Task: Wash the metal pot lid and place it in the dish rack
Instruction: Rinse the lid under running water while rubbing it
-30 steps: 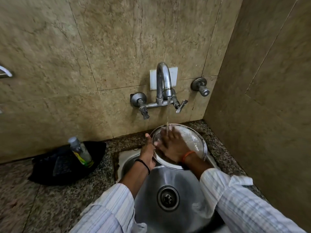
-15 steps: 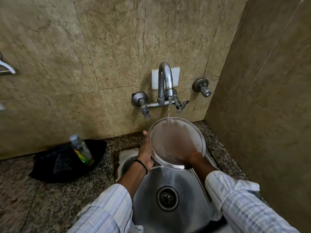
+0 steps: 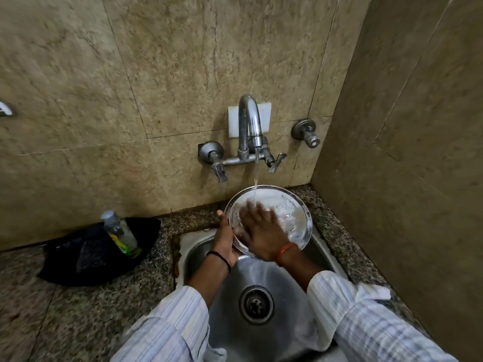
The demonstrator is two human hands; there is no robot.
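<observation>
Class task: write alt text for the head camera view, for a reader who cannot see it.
A person's left hand grips a metal pot lid by its rim over a steel sink while the right hand rubs its face under water running from a wall tap.

Pot lid point(image 3: 292, 212): polished metal, wet and glossy under running water. Sink point(image 3: 264, 278): brushed steel, dull sheen, rust-coloured staining along its left rim. Tap point(image 3: 249, 126): chromed metal, shiny on the spout, duller at the valves. Worktop point(image 3: 104, 304): speckled granite, smooth. Wall tiles point(image 3: 156, 74): beige, stone-look, matt. Bottle point(image 3: 121, 235) at the worktop's rear edge: clear plastic. Sleeves point(image 3: 170, 327): striped woven cloth.
</observation>
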